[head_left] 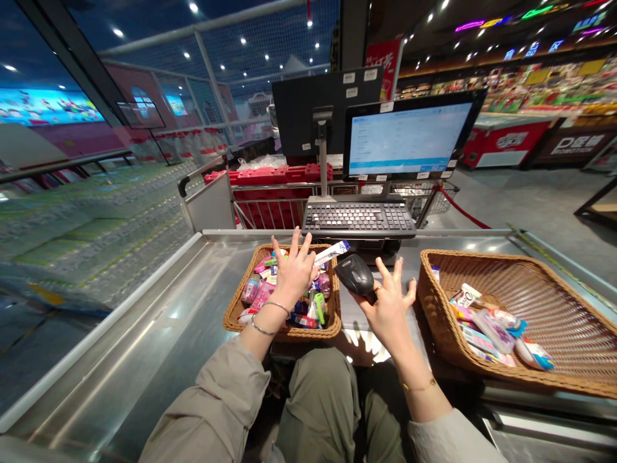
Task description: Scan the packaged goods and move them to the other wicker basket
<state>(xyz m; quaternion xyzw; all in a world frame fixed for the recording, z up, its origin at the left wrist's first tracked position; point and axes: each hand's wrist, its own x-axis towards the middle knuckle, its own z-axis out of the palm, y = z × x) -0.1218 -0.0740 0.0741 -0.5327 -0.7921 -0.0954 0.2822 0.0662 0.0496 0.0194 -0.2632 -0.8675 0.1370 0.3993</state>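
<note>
White packet [333, 252] | in left hand [292, 278] | near end apparently hidden

Scanner [354, 275] smooth plastic w/ sheen; baskets [569, 315] rough weave; counter [166, 321] shiny mtl.

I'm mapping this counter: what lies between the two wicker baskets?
In the head view, the black scanner and the right hand show between them.

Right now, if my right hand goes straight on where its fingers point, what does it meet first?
Your right hand would probably meet the long black keyboard, near its right end; depth is unclear.
</note>
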